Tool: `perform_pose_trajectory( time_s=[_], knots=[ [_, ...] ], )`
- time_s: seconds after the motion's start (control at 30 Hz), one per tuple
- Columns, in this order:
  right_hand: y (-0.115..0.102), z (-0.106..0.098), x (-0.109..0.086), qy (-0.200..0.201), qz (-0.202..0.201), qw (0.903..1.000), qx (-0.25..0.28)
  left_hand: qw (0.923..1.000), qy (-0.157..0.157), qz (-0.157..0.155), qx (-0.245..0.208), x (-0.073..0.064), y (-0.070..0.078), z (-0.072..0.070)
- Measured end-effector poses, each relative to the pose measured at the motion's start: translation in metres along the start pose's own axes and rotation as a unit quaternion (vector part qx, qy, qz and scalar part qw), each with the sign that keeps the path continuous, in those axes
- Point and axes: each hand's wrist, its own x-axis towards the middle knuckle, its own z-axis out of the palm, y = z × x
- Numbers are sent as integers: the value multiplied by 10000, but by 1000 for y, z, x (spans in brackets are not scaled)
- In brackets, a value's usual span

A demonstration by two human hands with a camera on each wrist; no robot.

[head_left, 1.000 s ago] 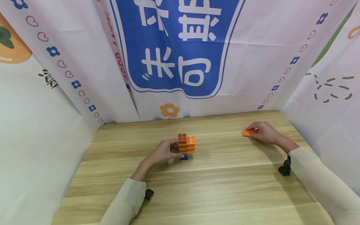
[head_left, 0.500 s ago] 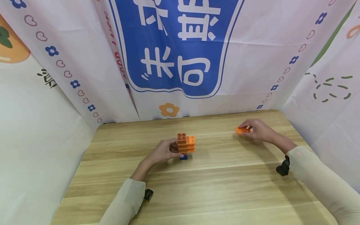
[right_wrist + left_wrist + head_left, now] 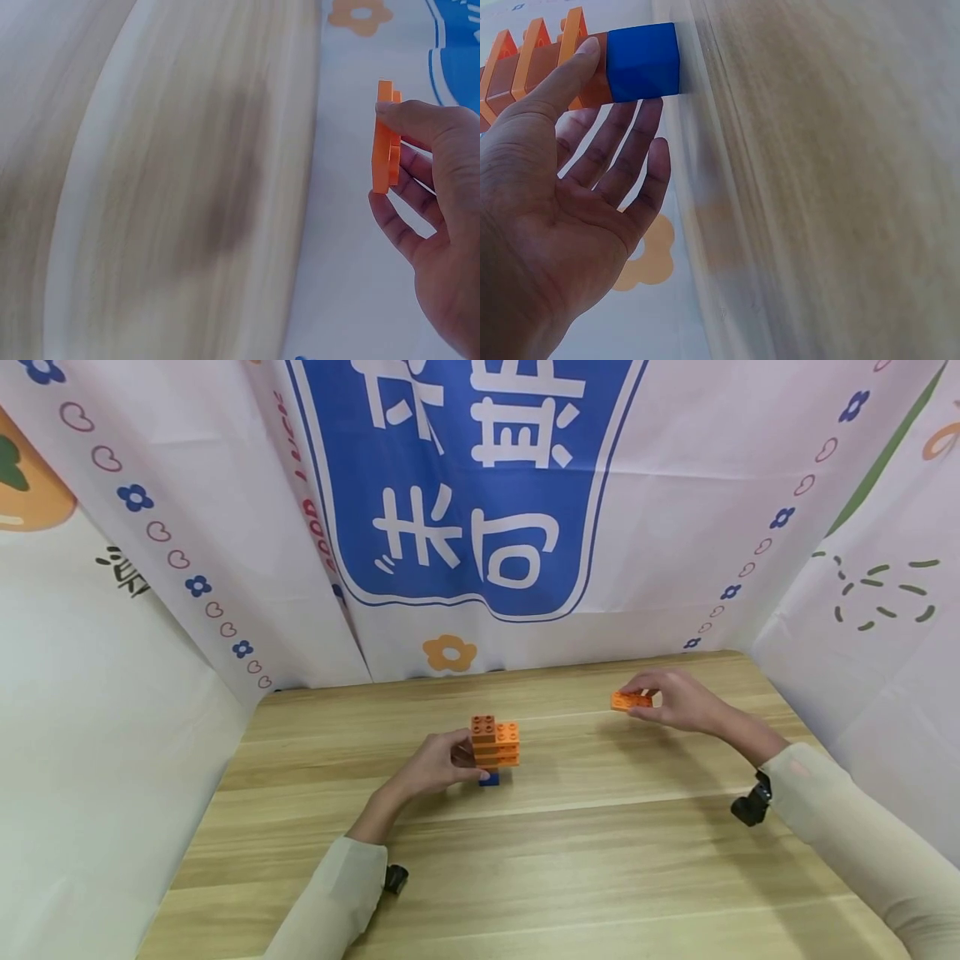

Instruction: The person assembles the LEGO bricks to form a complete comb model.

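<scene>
A tower of toy building bricks stands upright on the table, left of the right hand. Brown bricks alternate with thin orange plates that jut out to its right side, and a blue brick forms the bottom. The left hand grips the tower low down, its thumb pressed just above the blue brick and its fingers behind. Farther right, the right hand pinches a flat orange building brick between thumb and fingers. That brick is raised off the wood, studs up, with part of it hidden by the fingers.
The wooden table reaches back to a printed cloth hanging behind it. More white cloth hangs at the left and right. Black wrist cameras are strapped at both sleeves.
The right hand has lifted the flat orange brick from the table's right side and carried it left, toward the tower. The left hand keeps its hold on the tower.
</scene>
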Motion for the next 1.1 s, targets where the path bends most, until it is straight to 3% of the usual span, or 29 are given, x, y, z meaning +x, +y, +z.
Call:
perform_pose_trajectory(
  time_s=[0.33, 1.1],
  knots=[
    [-28, -4, 15, 95, -441, 9990, -72, 10000, 16, 7, -17, -1, -2, 1],
    [-85, -9, 45, 133, -1376, 9900, 296, 10000, 30, -7, -10, -1, 0, 1]
  ],
)
